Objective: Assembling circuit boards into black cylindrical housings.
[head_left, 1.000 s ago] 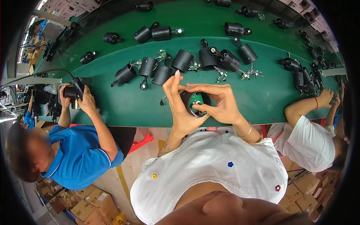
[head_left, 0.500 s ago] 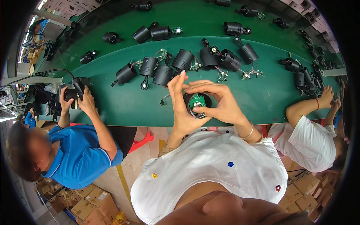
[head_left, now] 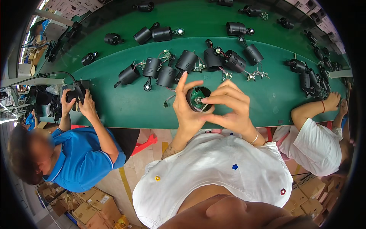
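**Left hand and right hand at an open-ended black cylinder**

Nearest is the wearer's white top, dotted with small flower shapes. Just beyond it, over the near edge of a green table, the left hand grips the black cylinder, curled around its left and near sides, one finger stretched toward the far side. The right hand is half open, fingers bent, one fingertip at the cylinder's mouth over a green circuit board inside; whether it grips or merely touches cannot be told. The cylinder's open end faces up toward the wearer, so its long axis runs roughly downward; the hands and rim hide its lower part.

To the left, a person in a blue shirt holds a dark object. Farther off, similar black housings lie on their sides, some trailing wires and boards. More housings lie beyond.
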`<state>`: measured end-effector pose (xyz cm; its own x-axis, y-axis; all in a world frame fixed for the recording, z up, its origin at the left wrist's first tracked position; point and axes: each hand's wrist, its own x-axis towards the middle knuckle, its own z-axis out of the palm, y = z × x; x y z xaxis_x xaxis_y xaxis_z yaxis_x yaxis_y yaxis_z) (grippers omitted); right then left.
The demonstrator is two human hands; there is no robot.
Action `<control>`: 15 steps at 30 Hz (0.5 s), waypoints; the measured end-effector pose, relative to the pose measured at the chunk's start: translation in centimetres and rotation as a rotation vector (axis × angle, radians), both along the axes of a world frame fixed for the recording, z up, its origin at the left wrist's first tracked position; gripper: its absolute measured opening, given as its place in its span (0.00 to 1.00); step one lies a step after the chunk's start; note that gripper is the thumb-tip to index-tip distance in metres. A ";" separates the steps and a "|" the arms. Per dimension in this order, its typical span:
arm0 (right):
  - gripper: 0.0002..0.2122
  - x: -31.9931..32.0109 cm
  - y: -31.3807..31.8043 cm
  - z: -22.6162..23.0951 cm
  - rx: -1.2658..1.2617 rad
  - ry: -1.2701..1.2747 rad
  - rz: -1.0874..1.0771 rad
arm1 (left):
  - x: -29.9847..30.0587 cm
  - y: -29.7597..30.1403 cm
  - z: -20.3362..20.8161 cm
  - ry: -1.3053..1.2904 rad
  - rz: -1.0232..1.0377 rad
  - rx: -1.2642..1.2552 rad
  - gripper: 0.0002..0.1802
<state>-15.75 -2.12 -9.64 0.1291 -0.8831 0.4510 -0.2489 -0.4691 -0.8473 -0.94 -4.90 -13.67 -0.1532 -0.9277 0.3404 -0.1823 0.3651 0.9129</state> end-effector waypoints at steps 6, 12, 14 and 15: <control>0.15 2.0 -0.1 -1.1 -0.027 -0.146 -0.237 | -0.3 0.1 -0.9 -0.176 0.160 -0.105 0.51; 0.11 2.8 -0.4 -1.1 -0.244 -0.036 -0.487 | -0.6 -0.2 -1.1 -0.285 0.181 -0.272 0.47; 0.10 2.8 -0.5 -1.0 -0.315 0.089 -0.532 | -0.6 -0.3 -1.1 -0.323 0.164 -0.311 0.44; 0.10 2.7 -0.5 -1.1 -0.315 0.088 -0.533 | -0.5 -0.3 -1.1 -0.323 0.163 -0.311 0.44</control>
